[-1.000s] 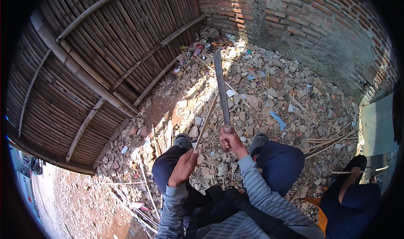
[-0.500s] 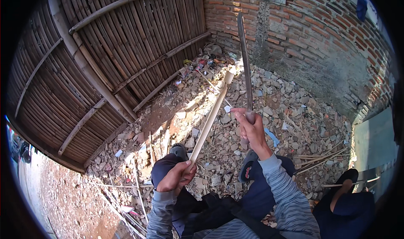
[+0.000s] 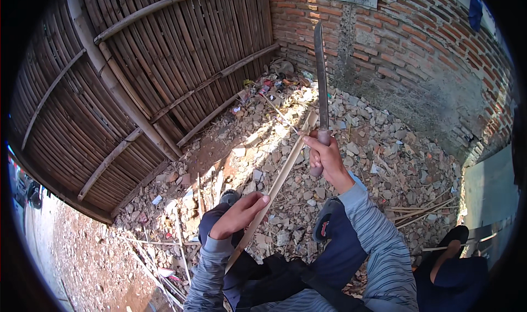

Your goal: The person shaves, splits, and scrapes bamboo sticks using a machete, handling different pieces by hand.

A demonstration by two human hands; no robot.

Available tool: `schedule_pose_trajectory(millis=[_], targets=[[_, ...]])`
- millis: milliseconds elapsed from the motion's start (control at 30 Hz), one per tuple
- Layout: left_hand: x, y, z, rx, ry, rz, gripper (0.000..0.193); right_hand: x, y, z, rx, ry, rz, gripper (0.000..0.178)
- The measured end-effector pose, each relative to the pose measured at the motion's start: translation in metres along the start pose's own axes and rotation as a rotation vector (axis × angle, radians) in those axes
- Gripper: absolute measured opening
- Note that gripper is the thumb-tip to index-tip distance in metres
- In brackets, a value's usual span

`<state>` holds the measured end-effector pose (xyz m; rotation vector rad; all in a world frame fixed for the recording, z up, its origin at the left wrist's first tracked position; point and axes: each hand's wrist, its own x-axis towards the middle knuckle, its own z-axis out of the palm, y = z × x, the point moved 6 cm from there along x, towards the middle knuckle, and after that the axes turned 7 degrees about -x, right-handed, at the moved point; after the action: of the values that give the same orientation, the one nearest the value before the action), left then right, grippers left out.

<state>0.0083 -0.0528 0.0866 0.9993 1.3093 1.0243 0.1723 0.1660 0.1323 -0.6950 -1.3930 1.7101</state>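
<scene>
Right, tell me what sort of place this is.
Probably an outdoor yard corner used for rough bamboo work: a woven bamboo fence meets a bare brick wall, and the ground is broken rubble strewn with bamboo strips.

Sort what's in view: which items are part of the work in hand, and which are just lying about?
In hand:
- long grey metal blade with wooden handle, gripped by right hand
- long pale split bamboo strip, held by left hand

Lying about:
- grey stone rubble
- thin loose bamboo slivers
- colourful litter scraps by the woven bamboo fence
</scene>
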Motion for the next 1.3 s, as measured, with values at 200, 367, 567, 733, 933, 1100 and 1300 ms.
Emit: schedule_pose_trajectory(millis=[200, 367, 567, 733, 933, 1100, 1300], targets=[[0.083, 0.041, 0.032, -0.007, 0.050, -0.039, 0.043, 0.016, 0.020, 0.002, -0.077, -0.044, 0.070, 0.028], [0.121, 0.005, 0.024, -0.217, -0.092, -0.093, 0.037, 0.041, 0.025, -0.028, -0.678, 0.090, -0.234, 0.038], [0.143, -0.046, -0.009, -0.277, 0.012, -0.051, 0.043, 0.049, 0.044, -0.037, -1.215, -0.033, -0.301, 0.038], [0.144, -0.057, -0.018, 0.071, 0.242, 0.119, 0.040, 0.030, 0.060, 0.006, -1.390, -0.212, -0.468, 0.025], [0.137, -0.048, -0.026, 0.228, 0.317, 0.181, 0.035, 0.031, 0.075, 0.024, -1.325, -0.262, -0.502, 0.025], [0.134, -0.053, -0.027, 0.228, 0.318, 0.151, 0.033, 0.046, 0.092, 0.006, -1.443, -0.279, -0.359, 0.030], [0.139, -0.063, -0.023, 0.251, 0.346, 0.257, 0.035, 0.046, 0.098, 0.000, -1.530, -0.256, -0.363, 0.030]])
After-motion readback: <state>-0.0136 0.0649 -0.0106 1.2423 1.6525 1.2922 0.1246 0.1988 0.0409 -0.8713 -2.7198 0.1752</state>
